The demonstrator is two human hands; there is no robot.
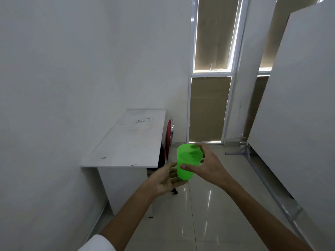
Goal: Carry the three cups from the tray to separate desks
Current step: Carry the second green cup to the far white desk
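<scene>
Held upright in mid-air just right of the white desk (126, 140), near its front corner: a translucent green plastic cup (187, 163), gripped by the right hand (208, 165) with thumb pressed on the near wall and fingers curled round the far side at the rim. Cupped beneath and touching the cup's base, the left hand (165, 179), palm up, fingers loosely together. Tucked against the desk's right side, a red-backed chair (169, 134).

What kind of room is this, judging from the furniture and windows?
Probably a plain office room: a white desk stands against the wall, a red chair is pushed beside it, and tall windows have their blinds drawn.
</scene>
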